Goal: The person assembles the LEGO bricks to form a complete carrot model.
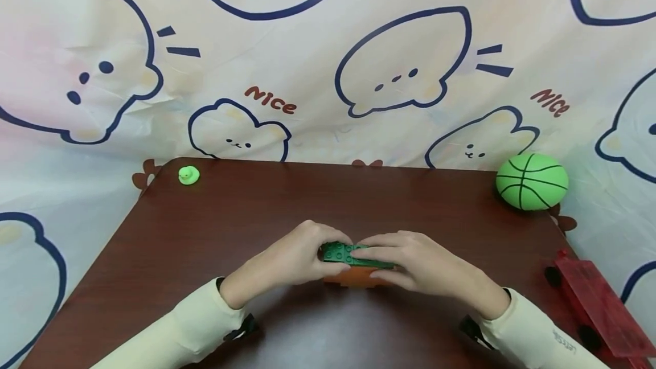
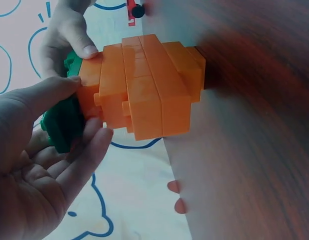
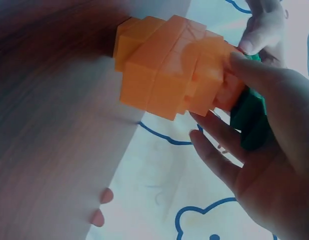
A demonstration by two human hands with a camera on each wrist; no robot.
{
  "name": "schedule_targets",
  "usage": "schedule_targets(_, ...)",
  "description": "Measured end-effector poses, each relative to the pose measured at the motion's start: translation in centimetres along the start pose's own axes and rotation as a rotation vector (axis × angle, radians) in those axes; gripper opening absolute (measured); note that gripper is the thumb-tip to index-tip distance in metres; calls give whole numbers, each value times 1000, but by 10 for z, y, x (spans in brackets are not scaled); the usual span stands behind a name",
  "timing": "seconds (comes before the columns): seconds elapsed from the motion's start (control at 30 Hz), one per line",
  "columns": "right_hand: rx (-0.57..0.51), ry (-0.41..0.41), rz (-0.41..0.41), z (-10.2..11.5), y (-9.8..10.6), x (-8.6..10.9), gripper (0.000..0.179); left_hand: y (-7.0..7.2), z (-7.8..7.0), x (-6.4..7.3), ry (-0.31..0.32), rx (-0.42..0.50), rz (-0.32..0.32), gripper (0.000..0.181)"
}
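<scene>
A stack of building blocks stands on the table in front of me, with orange blocks (image 2: 144,85) below and a green studded block (image 1: 335,252) on top. My left hand (image 1: 304,255) grips the left end of its upper part, thumb on the near side and fingers curled over the far side. From the other end my right hand (image 1: 410,258) holds it the same way, fingers across the green top and thumb low on the near side. In the left wrist view, the orange part steps wider in the middle and narrows at the table.
At the back left of the brown table (image 1: 256,198) sits a small green rubber duck (image 1: 189,175). A green ball (image 1: 533,181) with black lines rests at the back right corner. Along the right edge is a red toy cart (image 1: 599,300) with black wheels. A patterned sheet (image 1: 307,61) hangs behind.
</scene>
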State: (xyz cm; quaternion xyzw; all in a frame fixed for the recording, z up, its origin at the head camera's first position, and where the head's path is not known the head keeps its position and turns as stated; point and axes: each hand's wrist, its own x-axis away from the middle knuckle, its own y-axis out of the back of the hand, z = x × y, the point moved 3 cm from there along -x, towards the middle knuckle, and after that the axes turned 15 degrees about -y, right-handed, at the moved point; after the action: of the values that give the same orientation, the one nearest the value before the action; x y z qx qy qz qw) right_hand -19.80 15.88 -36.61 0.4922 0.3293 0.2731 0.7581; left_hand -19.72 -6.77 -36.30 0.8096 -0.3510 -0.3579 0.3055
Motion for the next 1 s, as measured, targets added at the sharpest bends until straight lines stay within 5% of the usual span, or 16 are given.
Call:
schedule_targets(0.3, -159, -143, -71, -8, 3, 13, 39, 4, 0, 8, 31, -17, 8, 36)
schedule_targets(0.5, -252, -89, -60, -9, 0, 9, 34, 6, -2, 10, -27, 28, -24, 26)
schedule_targets(0.8, -10, 7, -73, 7, -5, -3, 47, 1, 2, 11, -7, 73, -32, 43)
schedule_targets(1.0, 11, 44, -90, 12, -8, -10, 41, 0, 0, 9, -24, 61, -30, 40)
